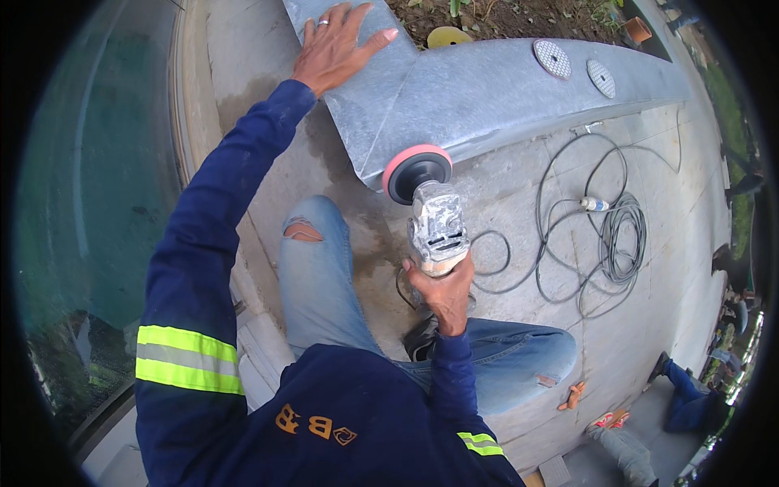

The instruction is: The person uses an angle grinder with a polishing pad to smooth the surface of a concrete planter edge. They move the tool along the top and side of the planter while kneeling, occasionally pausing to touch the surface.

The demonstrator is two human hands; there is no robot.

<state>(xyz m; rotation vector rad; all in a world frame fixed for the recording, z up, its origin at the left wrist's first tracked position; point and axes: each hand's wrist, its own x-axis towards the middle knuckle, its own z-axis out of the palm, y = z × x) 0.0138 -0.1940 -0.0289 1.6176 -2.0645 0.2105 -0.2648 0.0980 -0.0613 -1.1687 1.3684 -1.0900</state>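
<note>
My right hand (445,290) is wrapped round the body of a dusty angle grinder (438,223). A round pad with a pink-red rim (418,169) is fitted to its head and meets the front edge of a grey stone slab (454,101) near its corner. With fingers spread and a ring on one of them, my left hand (339,50) lies flat on the slab's top, farther off and to the left. Two round white polishing discs (553,59) with a grid pattern lie on the slab to the right. Whether the pad is spinning cannot be told.
A coiled grey cable (618,252) with a blue-and-white plug (594,204) lies on the concrete floor at right. Behind the slab is a soil bed (519,20) with a yellow disc (447,36) at its edge. A glass pane (97,178) stands at left. Other people's legs (625,454) show lower right.
</note>
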